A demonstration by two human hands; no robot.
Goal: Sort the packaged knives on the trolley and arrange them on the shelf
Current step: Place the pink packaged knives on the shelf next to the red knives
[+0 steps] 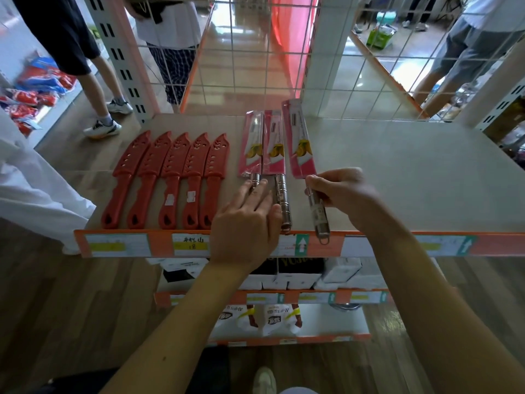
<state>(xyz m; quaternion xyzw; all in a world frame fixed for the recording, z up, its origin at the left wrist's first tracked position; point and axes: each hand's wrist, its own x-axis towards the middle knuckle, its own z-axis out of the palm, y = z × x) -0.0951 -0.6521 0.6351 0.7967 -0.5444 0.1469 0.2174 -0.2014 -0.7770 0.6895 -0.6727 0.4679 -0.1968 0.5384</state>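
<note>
The right packaged knife (pixel 299 140) lies just right of the frame's centre on the shelf (pixel 397 180). Its pink card sleeve points toward the top of the frame. Its steel handle points toward the bottom, with the hanging loop jutting past the shelf's front edge. The right hand (pixel 343 191) pinches the upper end of that handle between thumb and curled fingers.

Just to its left lie the middle packaged knife (pixel 274 146) and the left packaged knife (pixel 251 146), their pink sleeves touching side by side, and a narrow gap separates them from the right one. The left hand (pixel 244 223) rests flat with straight fingers over the left knife's steel handle, hiding most of it. Its thumb lies against the middle knife's handle.

Further left, five red sheathed knives (pixel 170 177) lie in a tight parallel row, tips toward the top of the frame. Two of them carry small white stickers on the handle.

An orange price rail (pixel 497 244) with labels runs along the shelf's front edge. A white wire grid (pixel 255 66) stands behind the shelf. On the lower shelves are white boxes (pixel 284 277) and, beneath them, sock packets (pixel 272 319). The legs of bystanders (pixel 93 66) show at the upper left and upper right, and a light shoe (pixel 264 379) shows at the bottom edge.
</note>
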